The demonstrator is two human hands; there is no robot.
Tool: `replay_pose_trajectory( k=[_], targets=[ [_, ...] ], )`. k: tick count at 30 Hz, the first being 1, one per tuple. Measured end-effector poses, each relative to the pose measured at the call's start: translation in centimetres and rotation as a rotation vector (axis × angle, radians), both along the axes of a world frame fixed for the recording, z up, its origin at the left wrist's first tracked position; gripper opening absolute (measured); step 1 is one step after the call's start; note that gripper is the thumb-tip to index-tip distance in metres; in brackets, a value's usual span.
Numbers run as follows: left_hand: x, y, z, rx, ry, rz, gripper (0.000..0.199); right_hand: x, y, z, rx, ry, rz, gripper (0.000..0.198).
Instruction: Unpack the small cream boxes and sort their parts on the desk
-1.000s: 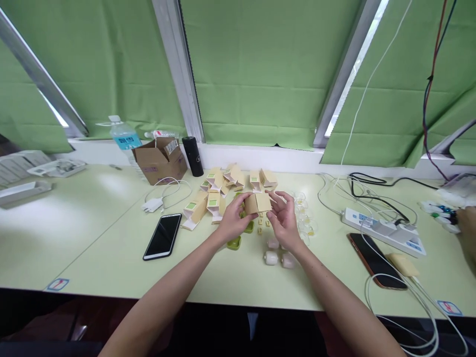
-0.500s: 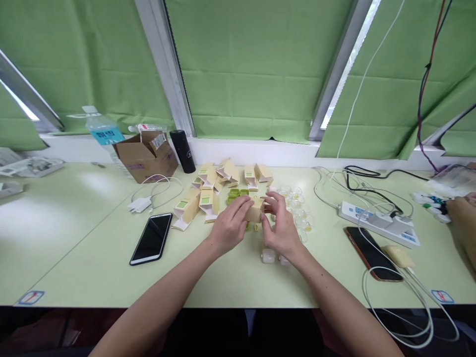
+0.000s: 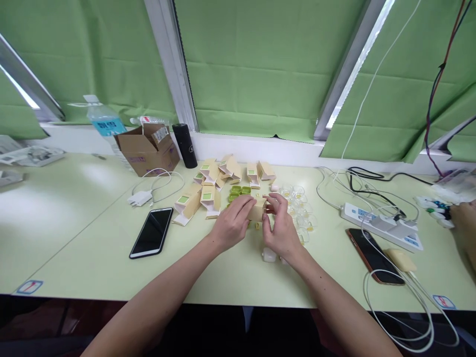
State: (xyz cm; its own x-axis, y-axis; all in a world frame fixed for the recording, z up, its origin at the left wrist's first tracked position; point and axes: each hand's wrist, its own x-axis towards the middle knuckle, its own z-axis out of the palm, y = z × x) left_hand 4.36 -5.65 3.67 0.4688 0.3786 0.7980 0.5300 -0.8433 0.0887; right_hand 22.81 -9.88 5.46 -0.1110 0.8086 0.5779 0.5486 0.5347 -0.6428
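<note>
Between my hands is a small cream paper box (image 3: 256, 212), held a little above the table. My left hand (image 3: 233, 222) grips its left side, fingers laid over the top. At the box's right end, the thumb and fingers of my right hand (image 3: 278, 224) pinch its edge or flap. Behind the hands sit several small green square containers (image 3: 241, 190), partly hidden. Several clear plastic cups (image 3: 299, 206) with yellow bits lie to the right of my right hand. Close below it is a whitish translucent piece (image 3: 268, 255). Several more cream boxes (image 3: 210, 197) with green windows stand behind and left.
A phone (image 3: 151, 233) and a white charger (image 3: 140, 198) lie on the left. Behind them are a brown carton (image 3: 148, 153), a water bottle (image 3: 106, 124) and a black flask (image 3: 185, 146). To the right are a power strip (image 3: 379, 225), another phone (image 3: 374, 255), loose cables and another person's hand (image 3: 464, 223).
The camera view has tilted slightly. Both hands stay on the cream box in nearly the same pose, with only slight finger movement at its right end.
</note>
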Motion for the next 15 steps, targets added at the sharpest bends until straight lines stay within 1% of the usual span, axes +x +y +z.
replay_pose_trajectory(
  k=[8, 15],
  targets=[
    [-0.02, 0.17, 0.05, 0.041, 0.026, -0.012, 0.060, -0.08, -0.01, -0.31, -0.037, -0.004, 0.003, 0.057],
    [0.19, 0.01, 0.09, 0.040, 0.043, 0.048, 0.061, -0.16, -0.04, -0.19, -0.029, 0.015, -0.023, 0.058]
  ],
)
